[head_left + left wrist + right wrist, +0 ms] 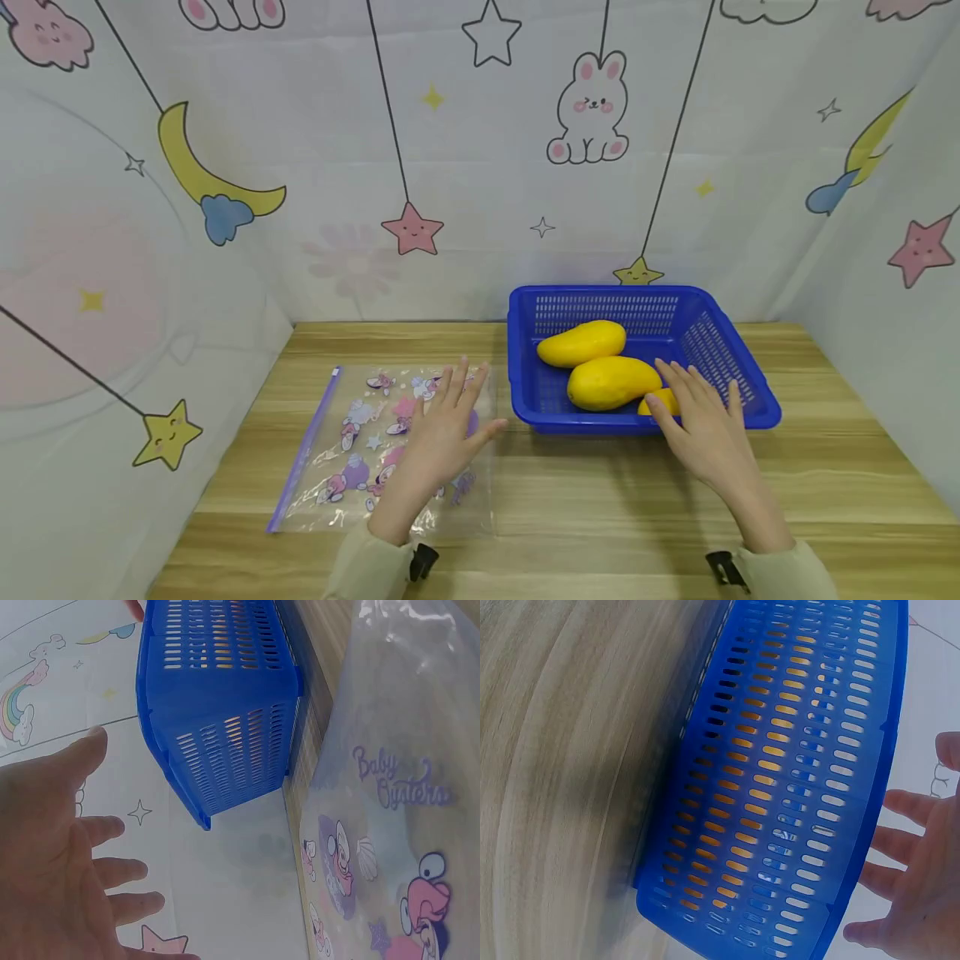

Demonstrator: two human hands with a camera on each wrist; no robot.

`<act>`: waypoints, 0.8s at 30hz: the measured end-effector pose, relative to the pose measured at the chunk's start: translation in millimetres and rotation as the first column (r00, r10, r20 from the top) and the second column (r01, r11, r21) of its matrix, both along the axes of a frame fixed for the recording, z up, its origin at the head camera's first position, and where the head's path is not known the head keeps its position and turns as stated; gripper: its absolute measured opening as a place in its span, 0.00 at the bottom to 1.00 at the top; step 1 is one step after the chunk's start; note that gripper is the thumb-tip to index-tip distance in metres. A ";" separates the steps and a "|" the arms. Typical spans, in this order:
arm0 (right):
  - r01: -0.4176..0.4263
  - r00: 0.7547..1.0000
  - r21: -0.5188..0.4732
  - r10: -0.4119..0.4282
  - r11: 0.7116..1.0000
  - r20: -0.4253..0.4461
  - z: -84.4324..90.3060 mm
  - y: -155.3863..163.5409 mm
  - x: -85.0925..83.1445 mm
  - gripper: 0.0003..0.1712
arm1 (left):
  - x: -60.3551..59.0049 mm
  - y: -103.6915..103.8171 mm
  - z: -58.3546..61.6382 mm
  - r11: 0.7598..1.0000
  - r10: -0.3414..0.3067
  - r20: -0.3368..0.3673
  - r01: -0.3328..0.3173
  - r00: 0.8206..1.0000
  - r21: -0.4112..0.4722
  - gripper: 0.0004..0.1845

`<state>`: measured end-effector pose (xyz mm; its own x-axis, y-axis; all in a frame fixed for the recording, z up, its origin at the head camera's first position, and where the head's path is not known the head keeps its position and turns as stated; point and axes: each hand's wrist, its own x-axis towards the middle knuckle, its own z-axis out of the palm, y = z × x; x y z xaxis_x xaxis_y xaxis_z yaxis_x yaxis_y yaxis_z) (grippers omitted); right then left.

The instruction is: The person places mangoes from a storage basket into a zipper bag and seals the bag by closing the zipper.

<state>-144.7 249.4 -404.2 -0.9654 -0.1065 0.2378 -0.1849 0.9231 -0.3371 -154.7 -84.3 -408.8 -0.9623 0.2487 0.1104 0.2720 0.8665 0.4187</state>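
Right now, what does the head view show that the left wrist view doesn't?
Only the head view shows inside the blue basket: three yellow mangoes, the nearest partly hidden by the right hand reaching over the front rim. It also shows the whole zip bag flat on the wooden table.

Only the left wrist view makes the bag's "Baby Oysters" print readable, with the basket's slotted outer wall close up.

Both show the left hand, fingers spread over the bag, and the basket beside it.
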 end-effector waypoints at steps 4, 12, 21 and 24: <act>0.002 1.000 -0.010 -0.002 1.000 0.006 1.8 1.8 -1.5 0.34 | -0.3 3.0 -1.7 1.000 -0.010 -0.017 0.010 1.000 0.006 0.42; -0.001 1.000 -0.068 0.002 0.998 0.013 5.6 11.3 -5.3 0.34 | -2.8 10.0 -2.9 0.997 -0.053 -0.012 0.053 0.999 0.051 0.42; -0.007 1.000 -0.125 0.007 0.992 0.000 7.5 22.9 -9.6 0.34 | -10.3 15.2 -6.2 0.982 -0.080 0.020 0.075 0.997 0.172 0.39; -0.011 1.000 -0.131 0.010 0.991 -0.008 8.2 26.8 -11.6 0.34 | -15.4 16.9 -7.7 0.978 -0.091 0.006 0.089 0.996 0.188 0.39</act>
